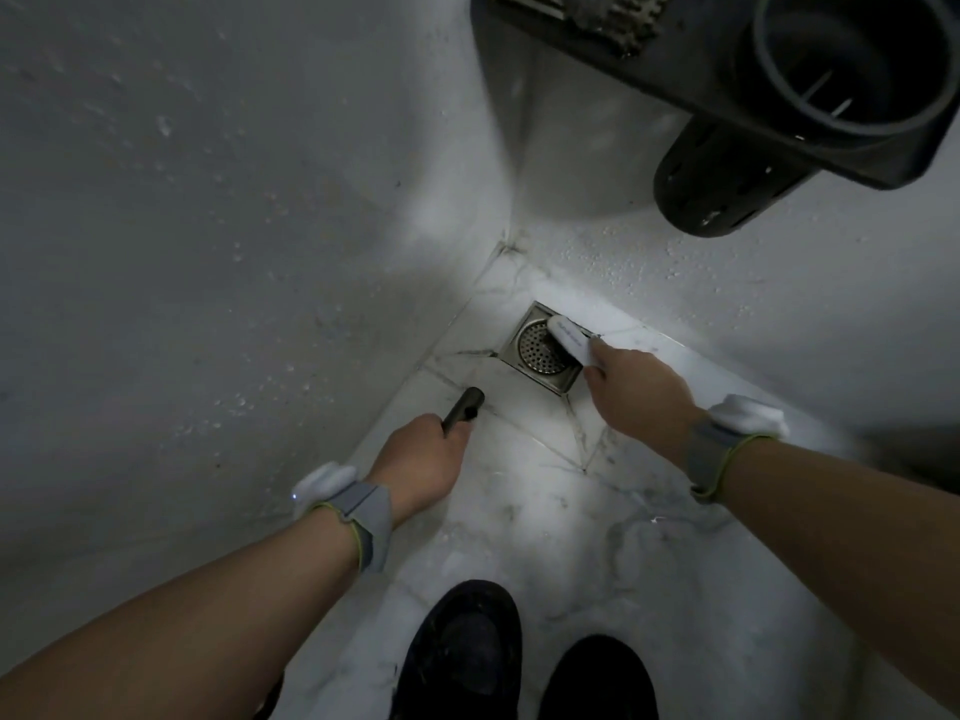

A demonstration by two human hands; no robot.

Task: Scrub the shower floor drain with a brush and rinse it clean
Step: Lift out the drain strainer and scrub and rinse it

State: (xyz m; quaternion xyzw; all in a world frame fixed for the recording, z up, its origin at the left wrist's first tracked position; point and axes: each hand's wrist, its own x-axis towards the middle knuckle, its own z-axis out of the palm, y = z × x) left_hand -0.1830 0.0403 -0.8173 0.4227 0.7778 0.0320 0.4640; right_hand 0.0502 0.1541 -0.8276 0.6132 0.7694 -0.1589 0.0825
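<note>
A square metal floor drain (537, 353) with a round perforated grate sits in the corner of the white marbled shower floor. My right hand (636, 392) grips a white brush (569, 337) whose head lies across the drain's far right edge. My left hand (423, 459) holds a dark cylindrical spray nozzle (465, 405), its tip pointing toward the drain from the lower left, a short way off. No water is visible leaving it. Both wrists wear grey bands.
White walls (234, 226) meet at the corner just behind the drain. A dark wall-mounted rack (701, 70) with a perforated cup (717, 184) hangs overhead at the upper right. My two dark shoes (467, 652) stand on the floor (597, 537) below.
</note>
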